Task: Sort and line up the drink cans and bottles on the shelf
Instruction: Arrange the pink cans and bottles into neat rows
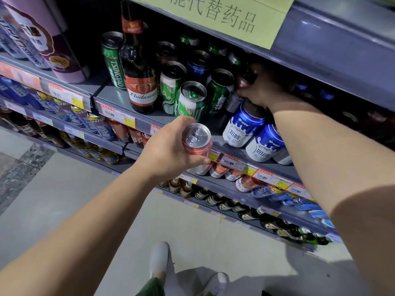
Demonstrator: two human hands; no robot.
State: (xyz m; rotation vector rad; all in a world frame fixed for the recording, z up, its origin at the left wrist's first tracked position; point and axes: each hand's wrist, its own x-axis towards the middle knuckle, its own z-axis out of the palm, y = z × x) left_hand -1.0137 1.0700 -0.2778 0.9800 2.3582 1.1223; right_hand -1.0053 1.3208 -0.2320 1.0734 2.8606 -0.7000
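My left hand [168, 146] grips a red can [197, 139] with a silver top, held in front of the shelf edge [141, 122]. My right hand [267, 88] reaches deep into the shelf and grips a dark red can [245, 81] near the back. On the shelf stand a Budweiser bottle [140, 82], a tall green Tsingtao can [112, 60], several green cans [191, 101] and dark blue cans [198, 65]. Two blue-and-white cans [242, 124] stand at the front under my right forearm.
A yellow paper sign [224, 16] hangs from the shelf above. A purple carton [53, 43] stands at the left. Lower shelves hold red cans [220, 169], blue cans and brown bottles [213, 198]. Price tags line the shelf edges. My shoes [159, 259] stand on the tiled floor.
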